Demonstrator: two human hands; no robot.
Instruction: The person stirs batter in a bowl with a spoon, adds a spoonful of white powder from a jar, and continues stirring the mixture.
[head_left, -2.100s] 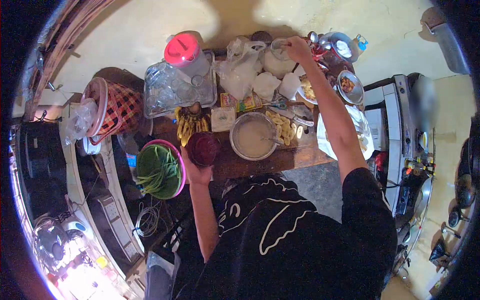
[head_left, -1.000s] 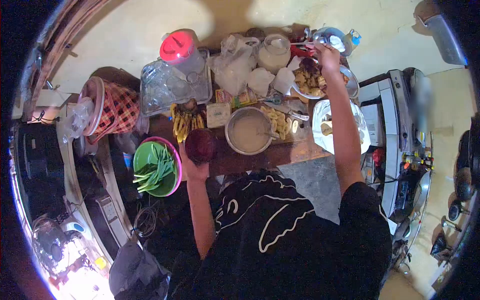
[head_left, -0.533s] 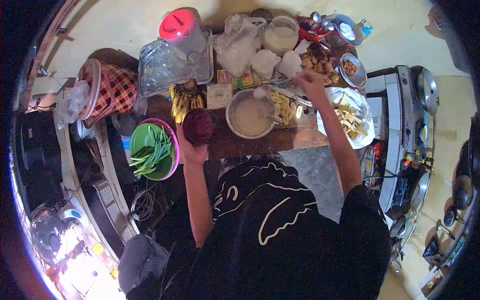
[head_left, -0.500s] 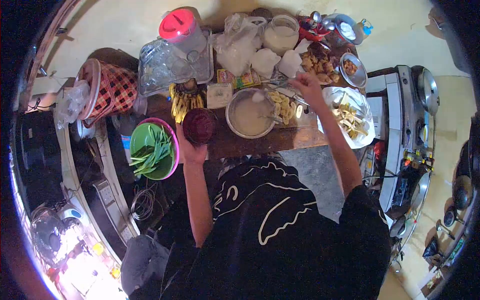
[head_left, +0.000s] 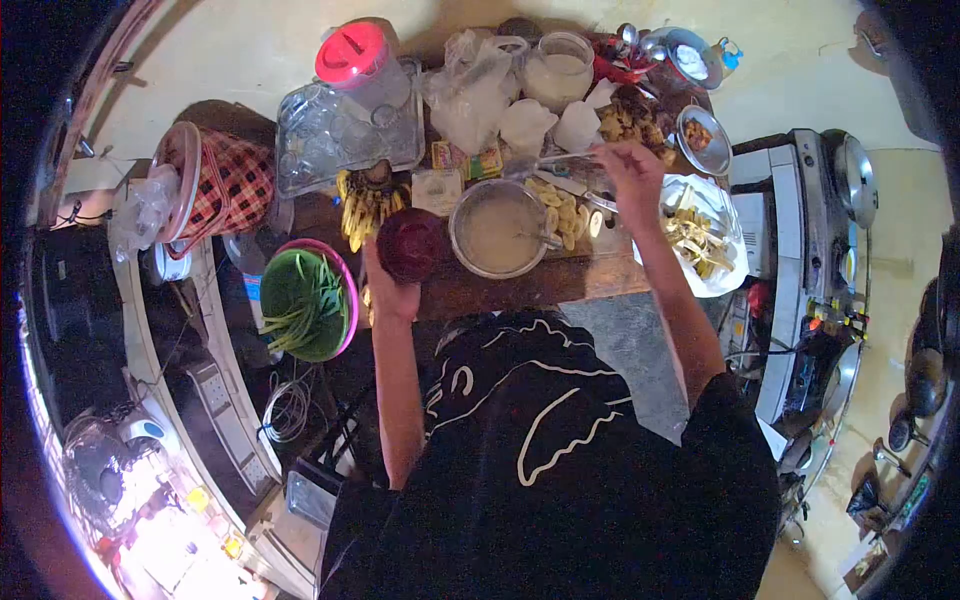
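My left hand (head_left: 392, 292) grips a dark red, round bowl (head_left: 412, 245) at the table's front edge, left of the metal basin (head_left: 456, 255). In the basin is pale, cream-coloured batter (head_left: 500, 232), and a metal utensil handle (head_left: 552, 241) leans on its right rim. Above the sliced bananas (head_left: 572, 222), my right hand (head_left: 632, 178) pinches the end of a thin, light-coloured spoon (head_left: 566, 157). The spoon points left, over the area behind the basin; its tip is hard to make out. A knife (head_left: 600, 203) lies beside the slices.
A bunch of bananas (head_left: 362, 215) and a white block-like packet (head_left: 437, 192) lie behind the bowl. Green leaves fill a green basin (head_left: 275, 335) at left. Banana peels sit on white plastic (head_left: 738, 262) at right. A pink-lidded pitcher (head_left: 352, 58) stands at the back.
The white lump over the basin is gone from there. My right hand and the spoon have moved slightly right and away from the basin. The red bowl has shifted a little right.
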